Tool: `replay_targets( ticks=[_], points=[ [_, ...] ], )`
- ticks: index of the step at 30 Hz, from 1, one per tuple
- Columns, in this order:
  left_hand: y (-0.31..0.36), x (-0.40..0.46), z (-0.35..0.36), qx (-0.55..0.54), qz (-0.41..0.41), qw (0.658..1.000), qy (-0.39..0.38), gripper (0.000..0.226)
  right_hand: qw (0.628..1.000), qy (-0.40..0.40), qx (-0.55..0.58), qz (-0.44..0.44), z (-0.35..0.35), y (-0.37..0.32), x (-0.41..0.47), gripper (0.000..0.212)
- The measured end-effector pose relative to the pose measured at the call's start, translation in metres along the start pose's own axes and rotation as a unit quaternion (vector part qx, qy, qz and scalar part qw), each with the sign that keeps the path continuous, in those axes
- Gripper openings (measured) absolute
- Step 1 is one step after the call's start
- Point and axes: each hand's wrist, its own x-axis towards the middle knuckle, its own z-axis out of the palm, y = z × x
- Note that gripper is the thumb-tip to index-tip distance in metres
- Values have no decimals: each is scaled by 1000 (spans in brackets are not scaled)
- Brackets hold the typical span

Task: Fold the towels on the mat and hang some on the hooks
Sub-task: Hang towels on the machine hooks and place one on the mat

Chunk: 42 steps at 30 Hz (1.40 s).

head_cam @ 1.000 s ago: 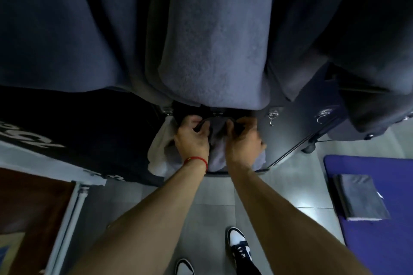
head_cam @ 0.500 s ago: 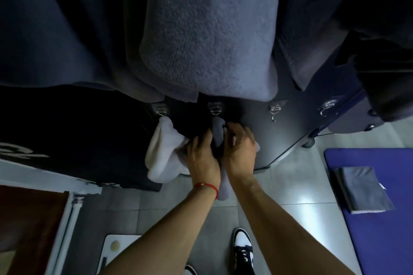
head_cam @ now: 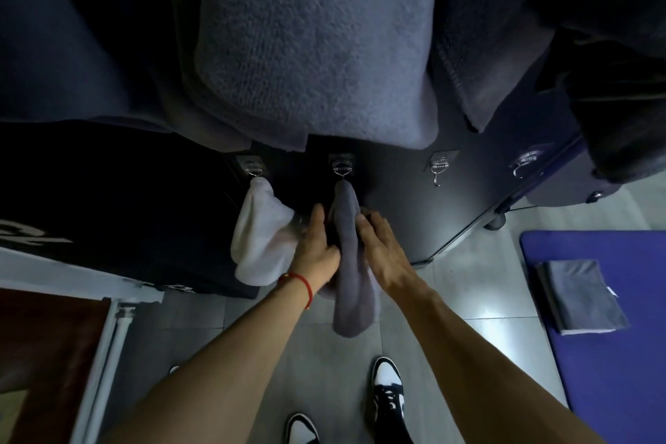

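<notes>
Where the two forearms rise from the bottom of the frame, past two black-and-white shoes [head_cam: 387, 404] on the tiled floor, the hands meet at centre around a grey towel [head_cam: 351, 285] hanging from the second hook [head_cam: 341, 169] in the row. The left hand [head_cam: 317, 249], with a red string [head_cam: 301, 281] at its wrist, lies along the towel's left side with fingers extended; the right hand [head_cam: 382, 252] lies along its right side with fingers extended, though the fingertips seem to sink into shadow behind the cloth, so any pinch there cannot be told. Left of it, one white towel [head_cam: 261, 238] hangs from the first hook [head_cam: 253, 169]. Two more hooks [head_cam: 438, 169] sit bare to the right, four in all. At the right edge one folded grey towel [head_cam: 580, 296] lies on the blue mat [head_cam: 620, 371]. Large dark towels [head_cam: 317, 40] fill the top.
</notes>
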Motion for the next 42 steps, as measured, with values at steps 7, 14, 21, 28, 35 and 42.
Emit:
replay_targets(
  ticks=[7,14,21,28,35,42],
  points=[
    [3,1,5,57,34,977,203,38,992,80,-68,-68,0,-4,2,40],
    [27,-17,14,-44,68,989,126,52,999,-42,-15,-12,-5,-3,7,39],
    [6,-32,-11,-21,90,989,114,47,999,-30,-13,28,-25,18,-23,67],
    [-12,-113,-33,28,20,997,70,50,990,17,-136,44,-50,6,-115,65],
    [30,-162,-30,114,63,991,11,50,950,38,-308,30,-69,-5,-178,63],
    [104,-167,-10,115,183,971,-102,51,876,76,-473,50,-116,-10,-239,79]
  ],
)
